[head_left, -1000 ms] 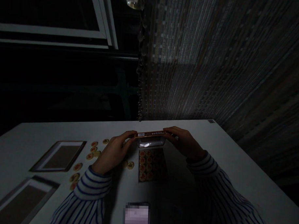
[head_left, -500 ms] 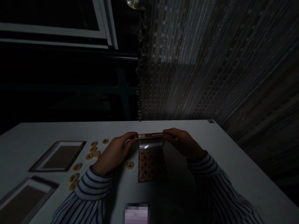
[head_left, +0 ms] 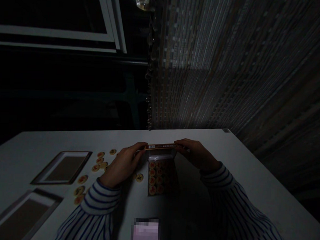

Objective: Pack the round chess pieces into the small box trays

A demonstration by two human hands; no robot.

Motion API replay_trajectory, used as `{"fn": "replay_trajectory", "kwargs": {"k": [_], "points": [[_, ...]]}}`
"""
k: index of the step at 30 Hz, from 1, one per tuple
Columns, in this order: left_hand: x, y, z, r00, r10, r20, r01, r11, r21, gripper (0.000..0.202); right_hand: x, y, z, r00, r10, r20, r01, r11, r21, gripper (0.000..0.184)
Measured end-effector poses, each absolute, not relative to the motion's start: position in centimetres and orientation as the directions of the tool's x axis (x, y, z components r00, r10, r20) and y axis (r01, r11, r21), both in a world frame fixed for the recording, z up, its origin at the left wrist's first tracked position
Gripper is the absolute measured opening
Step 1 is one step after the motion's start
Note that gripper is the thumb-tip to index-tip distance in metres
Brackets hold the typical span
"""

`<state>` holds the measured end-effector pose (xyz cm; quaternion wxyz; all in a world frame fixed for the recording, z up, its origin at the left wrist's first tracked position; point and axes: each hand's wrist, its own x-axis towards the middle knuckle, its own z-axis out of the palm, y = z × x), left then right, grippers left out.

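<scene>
Over the far rim of the disc box (head_left: 148,182), the left hand (head_left: 123,164) and right hand (head_left: 197,153) pinch opposite ends of a thin printed lid (head_left: 161,146) between thumb and fingers, its narrow barcoded edge bridging them. Whether lid and disc box touch is unclear. Round, wood-toned discs (head_left: 152,181) with red characters sit in rows inside the disc box. Left of it, loose discs (head_left: 95,167) dot the smooth white desk (head_left: 252,186); farther left lie two shallow rectangular trays (head_left: 76,154), brown-bottomed.
</scene>
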<state>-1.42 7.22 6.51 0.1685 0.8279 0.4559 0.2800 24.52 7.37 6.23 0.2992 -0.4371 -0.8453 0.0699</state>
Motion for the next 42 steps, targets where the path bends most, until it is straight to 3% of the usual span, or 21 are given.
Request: {"fn": "replay_trajectory", "kwargs": {"k": [42], "points": [[-1.0,6.5,7.3,0.445,0.857,0.262,0.677,-0.513,0.528,0.028,24.8,6.8,7.1,-0.452,0.831,0.323,0.745,0.551,-0.375,0.024]]}}
